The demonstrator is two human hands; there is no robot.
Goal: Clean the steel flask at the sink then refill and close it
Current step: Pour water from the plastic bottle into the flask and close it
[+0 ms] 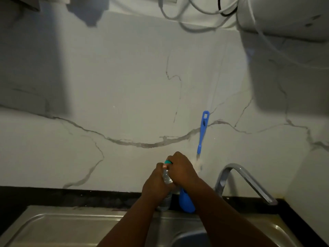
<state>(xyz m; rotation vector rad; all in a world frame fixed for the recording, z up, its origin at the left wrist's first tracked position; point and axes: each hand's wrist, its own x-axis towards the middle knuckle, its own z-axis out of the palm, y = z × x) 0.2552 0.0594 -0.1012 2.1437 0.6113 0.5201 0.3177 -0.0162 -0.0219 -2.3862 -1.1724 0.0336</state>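
Observation:
Both hands meet over the back edge of the sink, on a clear plastic bottle (167, 177) with a teal cap (167, 161). My left hand (154, 185) grips the bottle's body. My right hand (181, 168) curls over the cap and neck from the right. The bottle stands upright, its base near the sink's rear rim. Just to its right stands a blue rounded container (186, 204), partly hidden behind my right forearm. I cannot make out a steel flask in the dim light.
A blue bottle brush (203, 130) leans against the marble wall above my hands. A steel tap (249, 179) arches at the right. The steel sink and drainboard (62, 225) fill the bottom, with a black counter strip (53, 195) behind. Cables (195, 13) and a white appliance (284, 15) hang above.

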